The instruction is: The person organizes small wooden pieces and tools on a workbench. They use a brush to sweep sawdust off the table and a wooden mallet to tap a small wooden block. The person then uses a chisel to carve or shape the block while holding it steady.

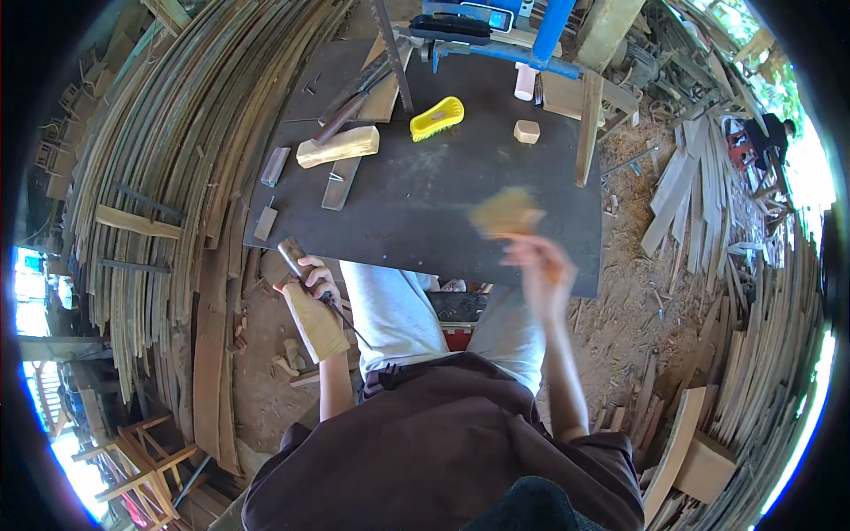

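My left hand (316, 281), off the table's near left edge, is closed around a tool with a cylindrical handle (289, 254) and a thin dark shaft. A pale shaped wood block (316, 326) is held in the same hand, lying along the wrist. Over the near right part of the table my right hand (542, 265) grips what looks like a wide tan brush (506, 213), smeared by motion. On the table ahead lie a yellow scrub brush (438, 118), a small wood cube (527, 132) and another shaped wood block (338, 147).
The dark tabletop (416, 208) also bears a flat wood strip (341, 183) and small blocks at its left edge. A blue metal frame (531, 60) stands at the back. Long stacked boards (168, 168) line the left side; more planks (691, 190) lie at right.
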`<action>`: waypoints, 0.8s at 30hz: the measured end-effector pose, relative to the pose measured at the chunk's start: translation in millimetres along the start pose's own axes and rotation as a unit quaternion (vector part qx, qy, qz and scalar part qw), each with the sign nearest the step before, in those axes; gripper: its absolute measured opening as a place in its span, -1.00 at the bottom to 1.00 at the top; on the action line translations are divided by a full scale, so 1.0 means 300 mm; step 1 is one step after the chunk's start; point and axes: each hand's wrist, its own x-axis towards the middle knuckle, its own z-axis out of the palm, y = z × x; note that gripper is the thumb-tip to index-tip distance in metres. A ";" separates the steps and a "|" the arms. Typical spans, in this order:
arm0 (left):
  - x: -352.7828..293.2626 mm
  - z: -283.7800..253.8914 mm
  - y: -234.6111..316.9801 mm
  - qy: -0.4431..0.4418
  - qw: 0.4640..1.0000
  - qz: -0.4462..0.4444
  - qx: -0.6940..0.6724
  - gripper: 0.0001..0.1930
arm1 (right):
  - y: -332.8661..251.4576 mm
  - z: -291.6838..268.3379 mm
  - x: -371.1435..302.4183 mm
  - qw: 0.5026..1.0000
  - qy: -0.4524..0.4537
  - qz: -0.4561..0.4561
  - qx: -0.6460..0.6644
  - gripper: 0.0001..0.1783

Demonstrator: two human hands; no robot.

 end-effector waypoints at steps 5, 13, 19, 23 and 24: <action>-0.015 0.037 -0.030 0.027 1.000 0.004 0.009 -0.46 | 0.243 0.619 0.010 0.976 -0.218 -0.026 -0.012 -0.87; -0.082 0.025 0.072 -0.026 0.998 -0.024 0.052 -0.38 | 0.274 0.406 0.069 0.982 -0.119 0.130 0.066 -0.83; -0.044 -0.019 -0.003 -0.003 0.998 -0.058 0.017 -0.39 | 0.181 -0.443 -0.009 0.971 0.214 -0.008 -0.103 -0.76; 0.003 -0.054 -0.073 0.013 0.996 -0.092 0.002 -0.40 | 0.226 -0.937 -0.188 0.848 0.491 -0.061 -0.189 -0.82; 0.028 -0.071 -0.090 0.019 0.994 -0.108 -0.004 -0.40 | 0.194 -0.986 -0.239 0.829 0.526 -0.057 -0.184 -0.83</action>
